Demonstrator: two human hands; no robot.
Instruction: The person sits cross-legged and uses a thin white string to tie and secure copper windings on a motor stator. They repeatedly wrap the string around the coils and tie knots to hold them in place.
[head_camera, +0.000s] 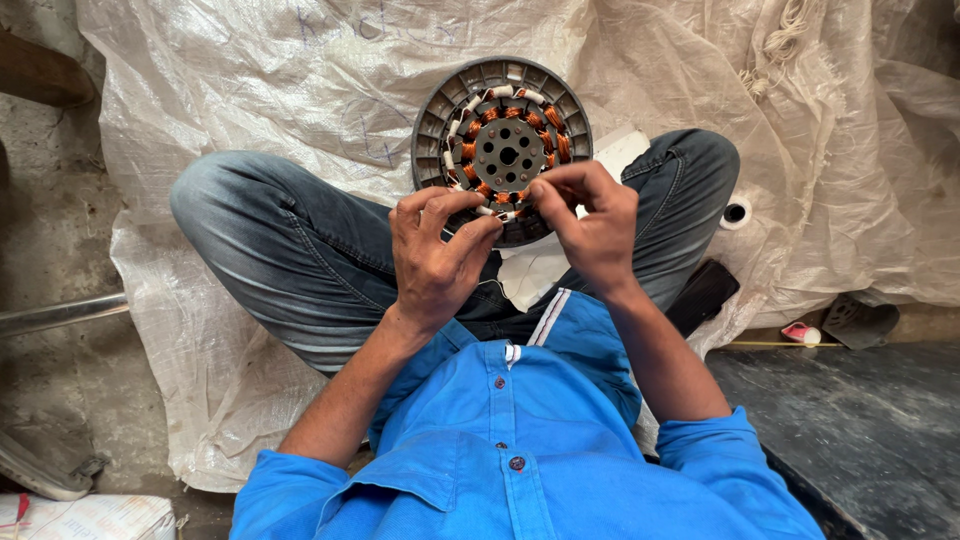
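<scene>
The round grey motor stator (502, 150) with copper windings rests on the person's crossed legs, above a white plastic sheet (250, 90). The left hand (435, 250) and the right hand (590, 225) both touch its lower edge. The fingers (548, 190) of each hand are pressed together, pinching a thin white piece at the windings.

round motor part (502, 150): grey, with orange wire and white bits | shirt (520, 450): bright blue | jeans (290, 250): dark grey-blue, faded | sheet (250, 90): white
</scene>
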